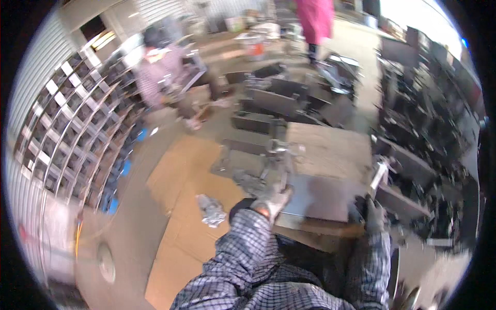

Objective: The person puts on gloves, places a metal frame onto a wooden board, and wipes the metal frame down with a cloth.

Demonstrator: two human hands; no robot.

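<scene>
A flat grey metal plate (318, 199) lies in front of me, on the near part of a worn wooden board (330, 150). My left hand (274, 202), in a pale glove, has its fingers closed on the plate's left edge. Just beyond the plate's right edge is my gloved right hand (375, 214), blurred, its fingers partly hidden. A light-coloured strip (380, 174) stands out above that hand; whether the hand holds it I cannot make out. Crumpled grey wrapping (211, 210) sits on cardboard (188, 227) by my left forearm.
Dark metal panels (271, 103) stand beyond the board, and more dark parts (421, 119) are piled at the right. On the left rises a metal rack (77, 124). A co-worker (165, 77) sits at the far left; a person in pink (316, 23) stands at the back.
</scene>
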